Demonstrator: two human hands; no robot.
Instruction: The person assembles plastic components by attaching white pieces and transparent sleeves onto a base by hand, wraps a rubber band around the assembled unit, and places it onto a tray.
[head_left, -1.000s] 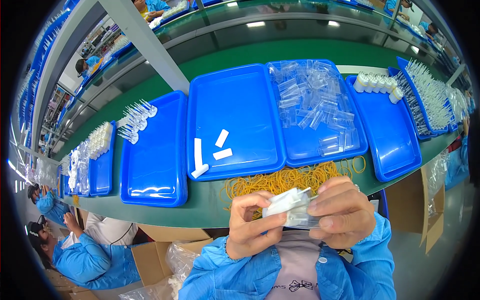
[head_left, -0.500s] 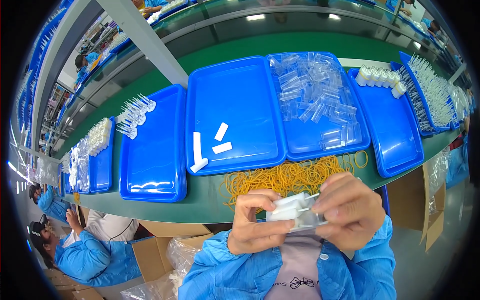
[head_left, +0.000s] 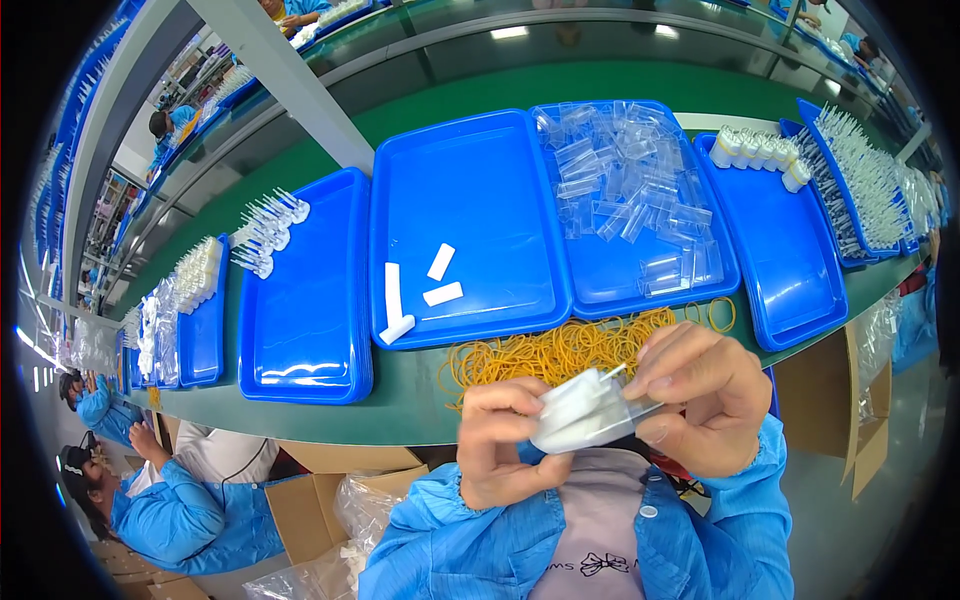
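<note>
My left hand is closed round a small bundle of white plastic pieces with thin tips pointing right. A clear plastic sleeve lies against the bundle's right end. The fingers of my right hand pinch at that sleeve and the tips; blur and fingers hide the exact contact. Both hands are above the table's near edge, just in front of a pile of yellow rubber bands.
Beyond the bands, one blue tray holds several white pieces, and another holds clear sleeves. A right-hand tray holds banded white bundles. A left-hand tray carries white nozzle-like parts. A co-worker sits left.
The bundle has tilted and dropped slightly toward me in my left hand. My right hand has shifted a little right and away from me, with its fingers spreading from the bundle.
</note>
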